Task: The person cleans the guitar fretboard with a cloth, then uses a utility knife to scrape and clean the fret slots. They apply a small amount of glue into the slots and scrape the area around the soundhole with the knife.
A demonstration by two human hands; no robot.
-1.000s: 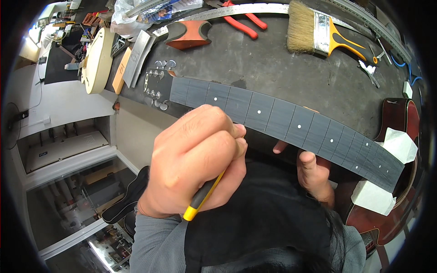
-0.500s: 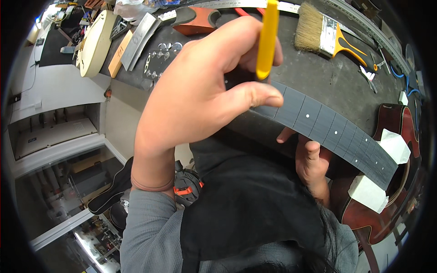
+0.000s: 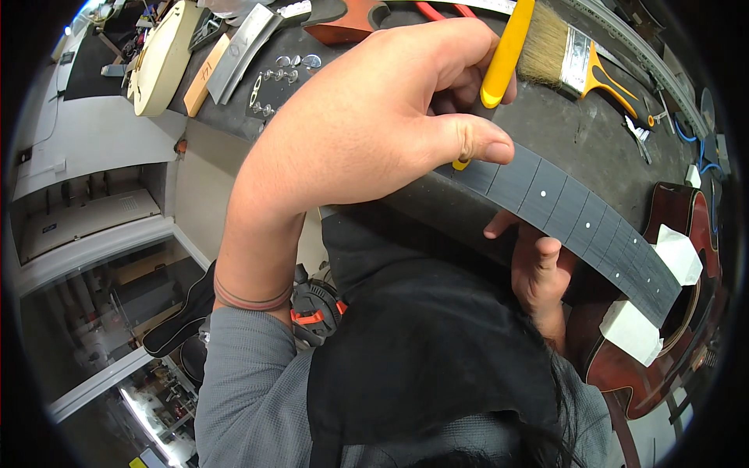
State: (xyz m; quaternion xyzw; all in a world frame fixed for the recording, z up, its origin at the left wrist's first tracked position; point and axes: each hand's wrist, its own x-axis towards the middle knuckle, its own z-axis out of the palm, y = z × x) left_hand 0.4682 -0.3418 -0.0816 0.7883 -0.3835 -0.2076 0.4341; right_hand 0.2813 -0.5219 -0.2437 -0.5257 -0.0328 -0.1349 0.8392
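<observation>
My left hand is closed around a yellow-handled tool, its thumb over the dark fretboard of a guitar. The handle rises tilted past the fingers; another bit of yellow shows under the thumb. Whatever working end the tool has is hidden by the hand. Under the neck's near edge, my right hand cups it from below, thumb upward and part of the fingers out of sight. Fine cross lines and white dots mark the board. Its far right end reaches over the dark red guitar body.
White padded pieces flank the fretboard on the guitar body. Across the dark bench lie a wide brush, a headstock with tuners, a wooden block, a grey metal bar and a cream guitar body.
My left hand and the yellow-handled tool have shifted right along the fretboard, and the handle leans more. A second bit of yellow now shows below the thumb. My right hand stays under the neck.
</observation>
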